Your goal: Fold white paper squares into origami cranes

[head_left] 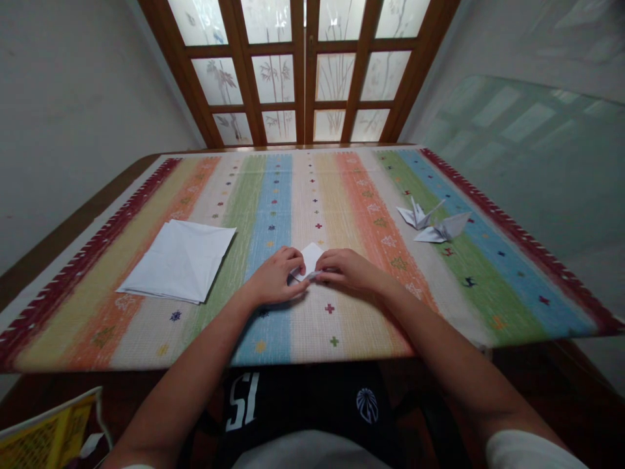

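Nearest the camera lay the hem of a white shirt (307, 453) over black shorts (303, 404) with white print, and two bare forearms reached forward from there to one striped woven cloth (146, 339) spread on a wooden tabletop (73, 221). Two hands showed, both the person's own. At the middle of the cloth, over its blue stripe, stood one small folded white paper (310, 260), its pointed end upward and its lower part held between the hands. The left hand (276, 277) lay just to its left and the right hand (349, 270) just to its right; they were close together, with the fingertips of each pinching the paper from its own side. Well to the left of the small paper lay one creased white paper square (178, 260), with edges at its lower corner that may have been further sheets, though the count of these could not be told. Well to the right of it lay two white origami cranes (430, 221), side by side and touching or nearly so. Beyond it stood one pair of glazed wooden doors (303, 71), and far to its lower left, below the tabletop, showed one yellow printed booklet (49, 430).
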Tool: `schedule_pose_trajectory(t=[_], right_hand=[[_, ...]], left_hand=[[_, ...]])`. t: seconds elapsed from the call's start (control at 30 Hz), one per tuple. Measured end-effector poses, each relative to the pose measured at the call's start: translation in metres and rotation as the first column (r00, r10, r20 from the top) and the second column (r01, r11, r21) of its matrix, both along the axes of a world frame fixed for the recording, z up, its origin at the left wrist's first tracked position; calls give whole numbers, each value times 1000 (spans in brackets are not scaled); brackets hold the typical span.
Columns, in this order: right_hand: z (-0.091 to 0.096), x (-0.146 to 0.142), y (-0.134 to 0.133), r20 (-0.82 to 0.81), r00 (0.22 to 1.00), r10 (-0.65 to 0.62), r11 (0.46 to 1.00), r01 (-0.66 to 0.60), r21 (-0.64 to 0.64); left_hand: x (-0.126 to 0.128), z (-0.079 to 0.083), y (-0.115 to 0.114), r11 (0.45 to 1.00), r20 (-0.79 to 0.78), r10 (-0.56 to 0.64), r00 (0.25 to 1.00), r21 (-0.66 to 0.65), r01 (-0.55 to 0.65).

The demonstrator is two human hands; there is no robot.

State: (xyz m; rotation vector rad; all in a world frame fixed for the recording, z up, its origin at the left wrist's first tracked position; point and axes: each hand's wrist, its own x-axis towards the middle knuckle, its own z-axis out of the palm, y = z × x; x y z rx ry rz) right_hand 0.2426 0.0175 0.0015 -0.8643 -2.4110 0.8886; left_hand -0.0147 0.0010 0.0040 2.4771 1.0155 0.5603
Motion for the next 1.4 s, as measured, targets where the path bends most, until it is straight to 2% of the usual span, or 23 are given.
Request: schedule_pose_trajectory(t=[0.13, 0.27, 0.4, 0.73, 1.0, 1.23, 1.4], right_hand=[[-7, -2, 2, -73, 984, -162, 987, 160, -34], [-15, -3, 5, -98, 953, -288, 956, 292, 33], [-20, -3, 7, -73, 929, -364, 926, 369, 81], [-25, -6, 11, -129, 896, -426, 904, 427, -22], [-24, -9, 12, -148, 890, -431, 902, 425, -72], [-19, -11, 9, -178, 893, -413, 911, 405, -78], [-20, -12, 9, -216, 866, -452, 892, 438, -113]], left_hand=[[6, -6, 4, 997, -12, 76, 997, 24, -76], [7, -13, 6, 993, 7, 120, 993, 16, -120], [6, -16, 6, 992, 44, 123, 991, 36, -124], [5, -23, 7, 983, 43, 184, 982, 11, -185], [5, -21, 9, 983, 77, 182, 980, 2, -183], [8, -19, 6, 971, 164, 230, 959, -103, -215], [8, -16, 4, 981, 157, 186, 970, -88, -173]])
